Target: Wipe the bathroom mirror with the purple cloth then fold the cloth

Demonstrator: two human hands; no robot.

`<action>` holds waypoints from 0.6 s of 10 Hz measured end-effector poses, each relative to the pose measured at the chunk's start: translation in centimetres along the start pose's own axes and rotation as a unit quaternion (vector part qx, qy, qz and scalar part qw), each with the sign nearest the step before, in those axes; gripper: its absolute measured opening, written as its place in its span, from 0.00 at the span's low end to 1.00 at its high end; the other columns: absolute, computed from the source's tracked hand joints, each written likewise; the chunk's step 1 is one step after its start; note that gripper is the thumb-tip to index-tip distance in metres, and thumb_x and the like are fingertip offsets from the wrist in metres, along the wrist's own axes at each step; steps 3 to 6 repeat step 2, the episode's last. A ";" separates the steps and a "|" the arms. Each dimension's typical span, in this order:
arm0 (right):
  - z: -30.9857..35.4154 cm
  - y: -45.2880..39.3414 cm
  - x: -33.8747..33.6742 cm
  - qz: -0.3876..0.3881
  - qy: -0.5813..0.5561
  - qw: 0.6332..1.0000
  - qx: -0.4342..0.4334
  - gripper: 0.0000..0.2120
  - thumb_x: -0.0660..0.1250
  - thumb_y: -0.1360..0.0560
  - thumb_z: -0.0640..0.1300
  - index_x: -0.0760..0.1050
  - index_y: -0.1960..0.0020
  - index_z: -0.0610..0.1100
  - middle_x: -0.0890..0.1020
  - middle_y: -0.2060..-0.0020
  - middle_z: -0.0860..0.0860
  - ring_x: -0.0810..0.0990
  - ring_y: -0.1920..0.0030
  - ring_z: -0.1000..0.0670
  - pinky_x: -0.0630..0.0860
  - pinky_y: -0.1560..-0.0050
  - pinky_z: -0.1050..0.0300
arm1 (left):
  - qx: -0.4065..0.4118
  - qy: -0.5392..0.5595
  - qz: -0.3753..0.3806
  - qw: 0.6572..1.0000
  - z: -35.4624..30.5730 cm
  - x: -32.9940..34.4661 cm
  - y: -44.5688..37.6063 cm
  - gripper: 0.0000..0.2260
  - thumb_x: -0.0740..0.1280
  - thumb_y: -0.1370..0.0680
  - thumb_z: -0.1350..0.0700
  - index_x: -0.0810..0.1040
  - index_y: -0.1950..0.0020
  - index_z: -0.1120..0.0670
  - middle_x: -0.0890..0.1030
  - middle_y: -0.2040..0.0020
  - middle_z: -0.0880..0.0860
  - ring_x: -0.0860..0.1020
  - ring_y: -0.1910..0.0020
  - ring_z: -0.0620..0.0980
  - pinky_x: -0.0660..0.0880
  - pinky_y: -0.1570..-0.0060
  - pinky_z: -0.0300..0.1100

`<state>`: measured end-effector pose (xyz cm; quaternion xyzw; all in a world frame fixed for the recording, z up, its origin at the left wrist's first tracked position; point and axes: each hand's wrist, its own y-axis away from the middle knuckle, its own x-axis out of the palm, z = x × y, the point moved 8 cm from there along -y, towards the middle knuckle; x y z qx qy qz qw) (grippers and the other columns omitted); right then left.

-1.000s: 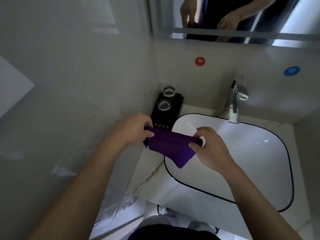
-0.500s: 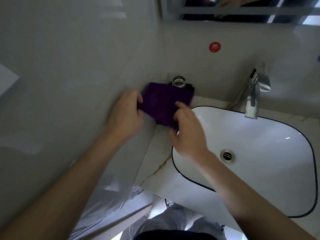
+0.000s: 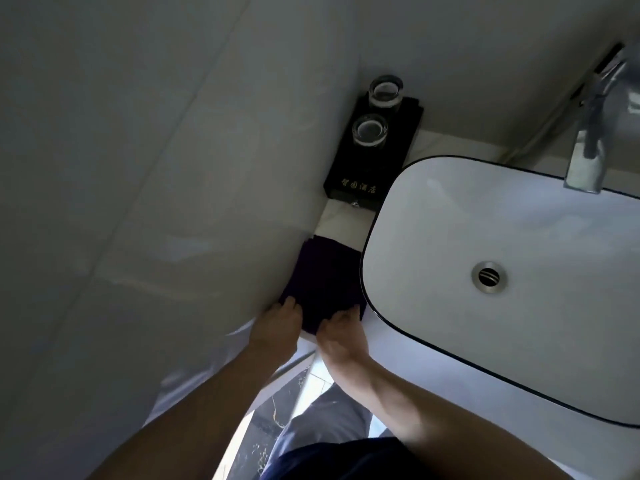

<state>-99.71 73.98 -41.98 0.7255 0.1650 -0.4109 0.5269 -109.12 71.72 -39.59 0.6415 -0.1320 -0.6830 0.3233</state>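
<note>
Half a second ago I held the purple cloth (image 3: 327,282) up in the air near the wall corner, both hands pinching it; now it lies flat on the desk (image 3: 346,221), so EARLIER-to-now change: lifted to set down. Left hand (image 3: 278,329) rests on the near left corner of the cloth, fingers (image 3: 289,304) bent down onto the fabric; right hand (image 3: 341,336) rests on the near right corner, fingers (image 3: 343,315) likewise pressing. Neither hand looks clamped round the cloth; both press or lightly pinch the near edge, and I cannot tell which. Judgement: cloth reads as a folded rectangle, so the fold is done or nearly so. Cloth sits in the strip between the wall (image 3: 156,202) and the sink (image 3: 433,220), its right edge touching the rim. Beyond it, bare desk, then the black tray (image 3: 363,174) carrying two glasses (image 3: 370,132). Faucet (image 3: 588,157) far right. Mirror not in view.
</note>
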 end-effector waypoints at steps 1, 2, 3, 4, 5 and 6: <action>-0.9 2.1 -0.6 0.048 -0.121 0.991 0.015 0.25 0.64 0.20 0.39 0.65 0.25 0.35 0.69 0.29 0.29 0.72 0.31 0.32 0.69 0.30 0.39 | -0.022 0.041 0.013 0.999 -0.2 0.4 0.6 0.14 0.65 0.24 0.62 0.74 0.38 0.55 0.72 0.37 0.53 0.79 0.46 0.53 0.77 0.48 0.43; -2.8 4.4 -3.7 0.032 -0.310 0.950 0.005 0.13 0.66 0.23 0.40 0.75 0.39 0.41 0.80 0.44 0.43 0.80 0.44 0.42 0.77 0.46 0.51 | -0.074 0.162 -0.021 0.984 -0.4 -1.6 0.5 0.09 0.64 0.23 0.58 0.73 0.43 0.55 0.71 0.40 0.53 0.78 0.51 0.54 0.76 0.55 0.45; -2.8 4.4 -3.7 0.032 -0.310 0.950 0.005 0.13 0.66 0.23 0.40 0.75 0.39 0.41 0.80 0.44 0.43 0.80 0.44 0.42 0.77 0.46 0.51 | -0.074 0.162 -0.021 0.984 -0.4 -1.6 0.5 0.09 0.64 0.23 0.58 0.73 0.43 0.55 0.71 0.40 0.53 0.78 0.51 0.54 0.76 0.55 0.45; -2.8 4.4 -3.7 0.032 -0.310 0.950 0.005 0.13 0.66 0.23 0.40 0.75 0.39 0.41 0.80 0.44 0.43 0.80 0.44 0.42 0.77 0.46 0.51 | -0.074 0.162 -0.021 0.984 -0.4 -1.6 0.5 0.09 0.64 0.23 0.58 0.73 0.43 0.55 0.71 0.40 0.53 0.78 0.51 0.54 0.76 0.55 0.45; -2.8 4.4 -3.7 0.032 -0.310 0.950 0.005 0.13 0.66 0.23 0.40 0.75 0.39 0.41 0.80 0.44 0.43 0.80 0.44 0.42 0.77 0.46 0.51 | -0.074 0.162 -0.021 0.984 -0.4 -1.6 0.5 0.09 0.64 0.23 0.58 0.73 0.43 0.55 0.71 0.40 0.53 0.78 0.51 0.54 0.76 0.55 0.45; -2.8 4.4 -3.7 0.032 -0.310 0.950 0.005 0.13 0.66 0.23 0.40 0.75 0.39 0.41 0.80 0.44 0.43 0.80 0.44 0.42 0.77 0.46 0.51 | -0.074 0.162 -0.021 0.984 -0.4 -1.6 0.5 0.09 0.64 0.23 0.58 0.73 0.43 0.55 0.71 0.40 0.53 0.78 0.51 0.54 0.76 0.55 0.45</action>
